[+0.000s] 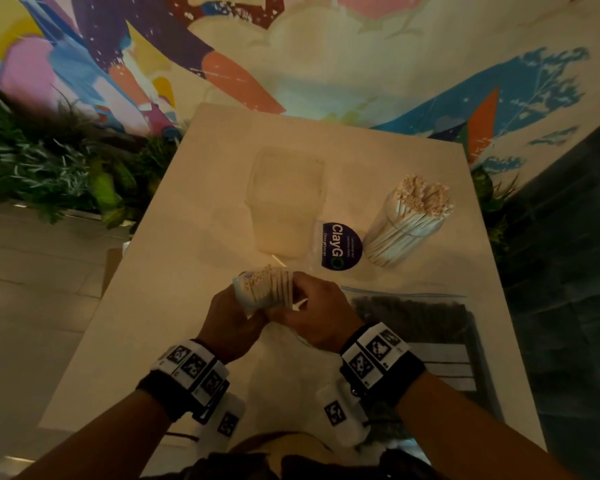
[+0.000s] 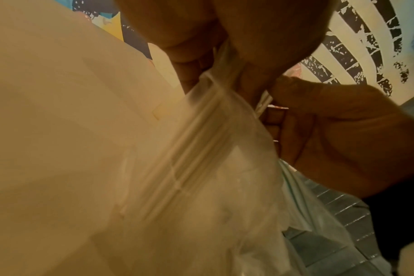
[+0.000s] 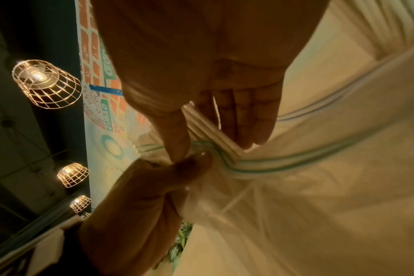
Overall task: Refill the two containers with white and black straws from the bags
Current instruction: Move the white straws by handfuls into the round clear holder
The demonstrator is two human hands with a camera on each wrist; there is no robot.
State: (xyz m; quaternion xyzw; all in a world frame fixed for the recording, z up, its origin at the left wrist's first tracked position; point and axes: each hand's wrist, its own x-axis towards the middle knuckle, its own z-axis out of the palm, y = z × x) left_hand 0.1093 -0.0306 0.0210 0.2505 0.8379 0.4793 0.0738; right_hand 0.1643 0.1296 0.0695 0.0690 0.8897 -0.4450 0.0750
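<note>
Both hands meet over the near middle of the white table [image 1: 174, 258]. My left hand [image 1: 238, 308] grips a clear zip bag [image 2: 225, 196] with a bundle of white straws [image 1: 269, 284] sticking out of its mouth. My right hand [image 1: 300, 303] pinches those white straws [image 3: 206, 127] between thumb and fingers just above the bag's zip edge [image 3: 260, 166]. An empty clear container [image 1: 286, 199] stands beyond the hands. To its right a second container [image 1: 407, 225] is packed with white straws. A zip bag of black straws [image 1: 416, 320] lies flat at the near right.
A round dark ClayGo sign [image 1: 341, 246] stands between the two containers. Green plants [image 1: 59, 161] border the table on the left and at the far right. A painted wall [image 1: 326, 46] rises behind the table's far edge. Wire cage lamps [image 3: 45, 84] hang overhead.
</note>
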